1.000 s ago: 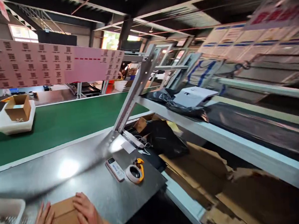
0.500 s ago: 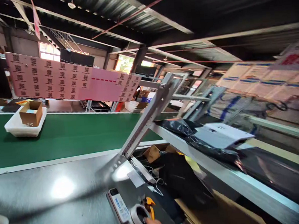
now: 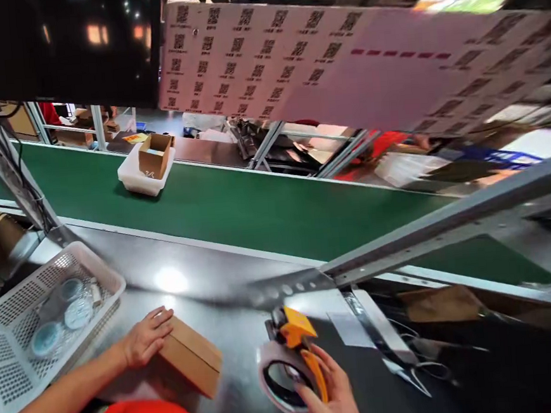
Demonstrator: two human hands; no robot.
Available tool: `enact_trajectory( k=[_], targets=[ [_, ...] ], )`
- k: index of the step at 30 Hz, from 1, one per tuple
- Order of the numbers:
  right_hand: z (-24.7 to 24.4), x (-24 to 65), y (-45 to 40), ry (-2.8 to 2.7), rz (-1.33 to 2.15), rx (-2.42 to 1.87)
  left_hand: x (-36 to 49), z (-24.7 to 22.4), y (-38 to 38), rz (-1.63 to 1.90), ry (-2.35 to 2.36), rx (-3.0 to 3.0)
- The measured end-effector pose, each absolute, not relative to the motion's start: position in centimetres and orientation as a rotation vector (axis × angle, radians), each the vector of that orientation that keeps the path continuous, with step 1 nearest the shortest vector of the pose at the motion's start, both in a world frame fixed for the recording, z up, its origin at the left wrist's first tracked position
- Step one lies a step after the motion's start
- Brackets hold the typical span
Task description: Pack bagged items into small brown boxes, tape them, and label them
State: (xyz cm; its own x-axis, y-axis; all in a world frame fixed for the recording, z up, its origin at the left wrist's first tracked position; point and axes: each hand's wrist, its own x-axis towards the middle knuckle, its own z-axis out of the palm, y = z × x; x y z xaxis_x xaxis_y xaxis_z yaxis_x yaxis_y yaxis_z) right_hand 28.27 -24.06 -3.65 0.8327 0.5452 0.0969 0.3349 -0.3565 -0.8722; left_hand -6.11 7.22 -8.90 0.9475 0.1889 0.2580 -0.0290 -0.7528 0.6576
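Observation:
My left hand lies over the left end of a closed brown cardboard box, its fingers bent over the top edge. The box sits at an angle on the metal table, close to my body. In my right hand is a tape dispenser with a yellow-orange head and handle, carrying a large roll of tape. My fingers wrap round its handle. The dispenser is tilted, right of the box and apart from it.
A white perforated basket with clear-wrapped round items stands left. Beyond the table runs a green conveyor belt, bearing a white tray with an open carton. A slanted metal post and cables are at right.
My view has swung left and down, bringing the basket and whole box into sight. My right hand, earlier at the dispenser on the table, now holds it tilted. The phone is out of sight.

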Motion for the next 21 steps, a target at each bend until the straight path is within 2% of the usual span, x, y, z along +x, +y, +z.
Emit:
enact_trajectory(
  k=[5, 7, 10, 14, 16, 18, 21],
  targets=[
    [-0.7, 20.0, -16.1, -1.635, 0.283, -1.709, -5.6, -6.2, 6.9, 0.271, 0.222, 2.252],
    [-1.1, 18.6, -15.0, -1.812, 0.206, -1.721, -5.3, -5.1, 6.4, 0.258, 0.251, 2.201],
    [-2.4, 18.6, -15.5, -1.834, 0.117, -1.804, -4.9, -4.3, 5.2, 0.350, 0.426, 2.079],
    [-3.4, 19.8, -16.5, -1.846, 0.113, -1.747, -4.2, -3.5, 2.4, 0.740, 1.065, 1.480],
    [-3.3, 19.9, -16.6, -1.847, 0.130, -1.729, -3.4, -2.5, 1.1, 0.617, 1.149, 1.018],
    [-3.0, 19.8, -16.4, -1.858, 0.138, -1.736, -2.4, -1.4, 0.2, 0.408, 1.044, 0.724],
    [-2.1, 19.4, -16.0, -1.914, 0.163, -1.778, -1.1, -0.1, -0.2, 0.335, 0.992, 0.665]
  ],
)
